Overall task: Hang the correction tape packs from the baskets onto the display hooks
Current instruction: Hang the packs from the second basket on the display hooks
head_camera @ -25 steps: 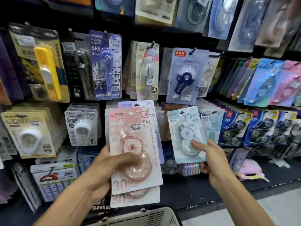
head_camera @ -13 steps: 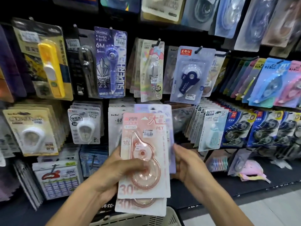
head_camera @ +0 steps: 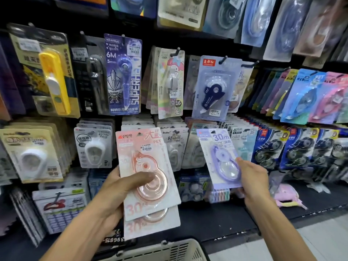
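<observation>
Correction tape packs held before the display hooks

2 pink packs (head_camera: 148, 178) are gripped in the left hand (head_camera: 120, 193), thumb pressed across the front one. A purple pack (head_camera: 220, 157) is pinched by the right hand (head_camera: 254, 178), raised beside the hanging rows. A basket (head_camera: 169, 249) is seen below.
</observation>
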